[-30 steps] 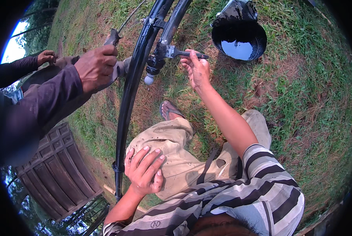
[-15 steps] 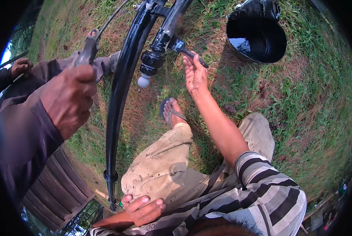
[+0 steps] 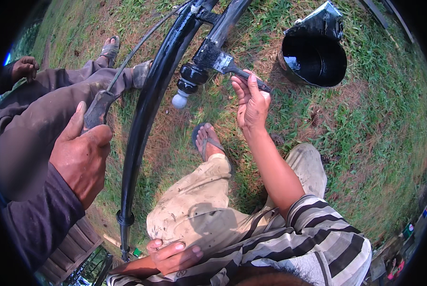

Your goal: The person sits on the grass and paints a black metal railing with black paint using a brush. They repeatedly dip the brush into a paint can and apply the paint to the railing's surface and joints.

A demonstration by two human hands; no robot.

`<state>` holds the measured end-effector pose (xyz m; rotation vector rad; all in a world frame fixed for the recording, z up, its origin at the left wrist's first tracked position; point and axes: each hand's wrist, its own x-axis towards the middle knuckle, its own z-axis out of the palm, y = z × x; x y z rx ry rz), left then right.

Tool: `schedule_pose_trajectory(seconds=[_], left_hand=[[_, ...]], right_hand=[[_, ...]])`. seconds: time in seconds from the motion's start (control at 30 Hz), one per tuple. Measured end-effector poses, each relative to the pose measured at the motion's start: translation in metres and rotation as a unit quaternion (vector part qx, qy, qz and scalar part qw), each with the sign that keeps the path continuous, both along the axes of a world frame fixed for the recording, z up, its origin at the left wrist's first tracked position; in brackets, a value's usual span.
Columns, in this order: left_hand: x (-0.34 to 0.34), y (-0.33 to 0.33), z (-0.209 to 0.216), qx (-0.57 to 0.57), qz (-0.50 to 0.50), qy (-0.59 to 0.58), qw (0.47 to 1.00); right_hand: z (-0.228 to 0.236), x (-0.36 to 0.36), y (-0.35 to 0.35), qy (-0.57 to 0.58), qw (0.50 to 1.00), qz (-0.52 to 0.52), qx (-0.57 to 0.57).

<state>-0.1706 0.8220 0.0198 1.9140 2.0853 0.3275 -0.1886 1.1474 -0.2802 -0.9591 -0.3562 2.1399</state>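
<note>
The paintbrush [image 3: 240, 73] lies gripped across the right fingers [image 3: 240, 91], while the left fingers [image 3: 170, 250] curl loosely.

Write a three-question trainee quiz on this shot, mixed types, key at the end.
1. Multiple choice: which hand of the camera wearer holds the paintbrush?
A) left
B) right
C) both

2. True or false: the black bucket is to the right of the paintbrush in the picture.

3. Fill in the colour: the ball at the tip of the black post is ____.

Key:
1. B, the right hand
2. True
3. White
</note>
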Motion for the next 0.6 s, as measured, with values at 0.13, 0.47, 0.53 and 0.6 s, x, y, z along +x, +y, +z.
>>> schedule_pose_trajectory(seconds=[0.13, 0.47, 0.53, 0.6], left_hand=[[0.01, -0.009, -0.011, 0.039, 0.012, 0.017, 0.999], [0.03, -0.03, -0.016, 0.095, 0.052, 0.029, 0.994], [0.03, -0.033, -0.015, 0.096, 0.053, 0.033, 0.993], [0.031, -0.033, -0.014, 0.094, 0.056, 0.034, 0.993]], right_hand=[[-0.059, 0.009, 0.0, 0.029, 0.991, 0.005, -0.131], [-0.091, 0.013, -0.022, 0.096, 0.97, -0.05, -0.218], [-0.093, 0.011, -0.024, 0.133, 0.965, -0.053, -0.218], [-0.077, -0.004, -0.014, 0.194, 0.958, -0.053, -0.202]])
